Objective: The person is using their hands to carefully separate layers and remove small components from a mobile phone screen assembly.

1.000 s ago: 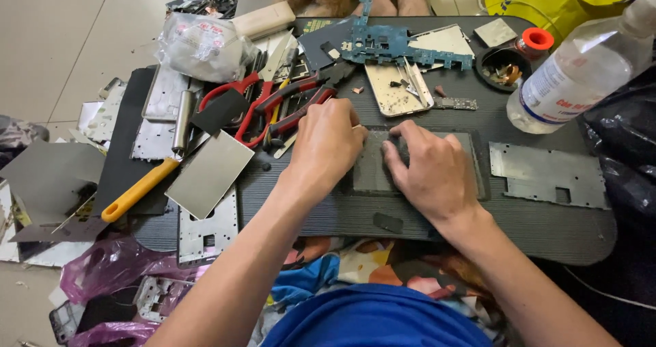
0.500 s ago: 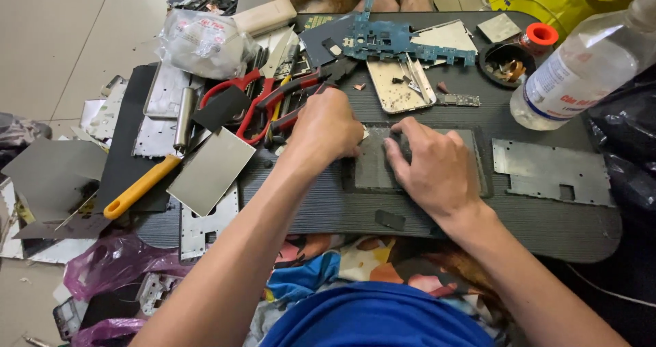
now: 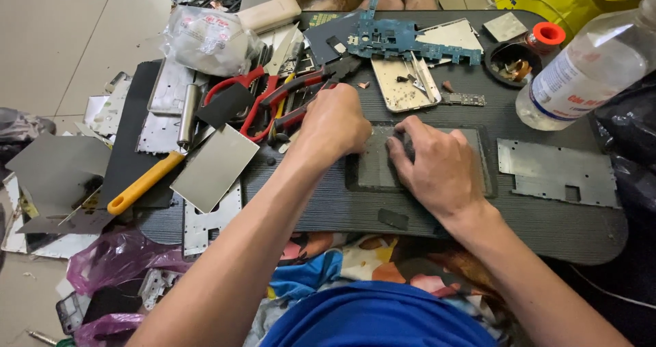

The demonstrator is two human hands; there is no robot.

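1. Since the earlier frames, little has shifted: both hands remain bunched over the same flat dark grey panel; my view has only edged slightly.
2. Left hand: fingers curled down, knuckles up, pressing at the panel's upper left corner. I cannot tell whether it pinches anything small beneath.
3. Right hand: clenched low over the panel's middle, fingertips tucked against a small dark object I cannot identify.
4. Panel, location: lies flat on the black ribbed work board, directly under and between the two hands, its right edge showing past the right knuckles.
5. Adjacent stock: red-handled pliers just beside the left hand; yellow-handled tool well to the left; silver plate to the right; clear plastic bottle at the board's far right; blue circuit board beyond the hands.
6. Risk, judged: uneven pressure could bend or crack the thin panel; a slipping fingertip could flick loose small parts into the clutter; an elbow swing could tip the bottle.
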